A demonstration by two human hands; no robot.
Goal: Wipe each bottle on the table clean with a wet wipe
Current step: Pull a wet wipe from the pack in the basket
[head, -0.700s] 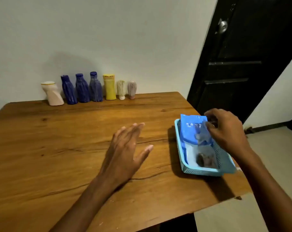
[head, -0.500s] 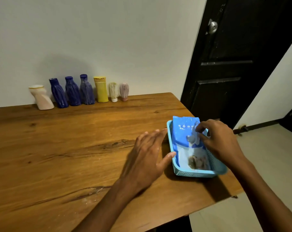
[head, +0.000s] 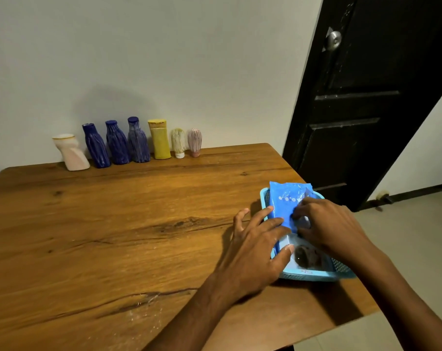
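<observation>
Fingers (head: 261, 219) of the left hand (head: 255, 249) are extended and spread, lying flat across the left edge of the blue wipe packet (head: 287, 198) and the rim of the tray (head: 306, 276); the thumb rests inside the tray near a dark lump (head: 306, 255) whose nature cannot be determined. Fingers of the right hand (head: 328, 226) are curled down onto the middle of the packet; whether they pinch a wipe or the packet's flap cannot be told, as the fingertips are hidden.

The packet lies lengthwise in the light blue mesh tray, which sits at the right side of the wooden worktop (head: 113, 236), close to its right edge.

Seven bottles stand in a row at the far edge of the worktop against the wall, well apart from both hands: a pale pink bottle (head: 72, 153) at the left, three dark blue bottles (head: 117, 143) touching or just beside one another, a yellow bottle (head: 159, 139), a small cream bottle (head: 178, 143) and a small pink striped bottle (head: 194, 142). All are upright.

A dark door (head: 366, 97) with a metal knob stands to the right behind the worktop.
</observation>
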